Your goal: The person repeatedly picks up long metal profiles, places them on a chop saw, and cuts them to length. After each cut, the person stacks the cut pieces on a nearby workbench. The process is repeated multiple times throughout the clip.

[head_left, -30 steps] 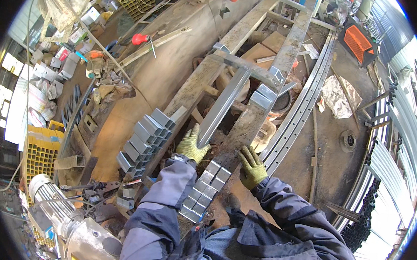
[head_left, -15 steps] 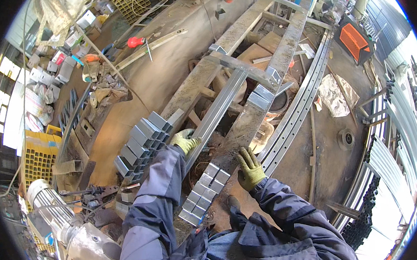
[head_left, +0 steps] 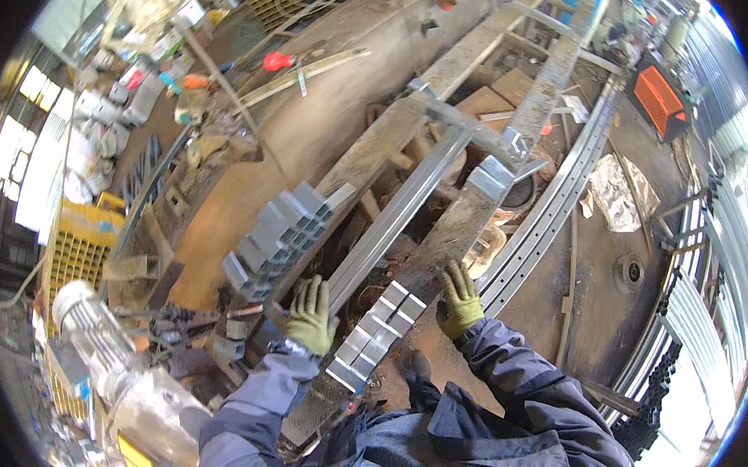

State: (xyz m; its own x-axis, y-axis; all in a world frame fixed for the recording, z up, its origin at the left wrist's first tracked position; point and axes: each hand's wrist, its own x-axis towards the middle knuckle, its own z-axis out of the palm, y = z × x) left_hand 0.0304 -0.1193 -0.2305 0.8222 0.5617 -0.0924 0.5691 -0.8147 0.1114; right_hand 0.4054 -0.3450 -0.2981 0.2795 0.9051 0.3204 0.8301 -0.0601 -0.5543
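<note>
My left hand wears a yellow-green work glove. Its fingers are stretched up and slightly apart, with nothing in them, just left of the lower end of the long steel profiles. These lie lengthwise between two rusty beams, their far end by a metal crossbar. To the right, my right hand, gloved alike, is open with fingers extended beside the right-hand beam. Between my hands, short shiny metal pieces sit in two rows on that beam. A stack of cut square tubes stands beyond my left hand.
A punched metal rail curves along the right side. A motor stands at the lower left, near a yellow grid-like stack. A red-handled tool lies at the upper left. An orange-fronted box is far right.
My left hand has left the long profile and drawn back toward me, its fingers now straightened. My right hand stays open near the beam. The whole view has shifted slightly.
</note>
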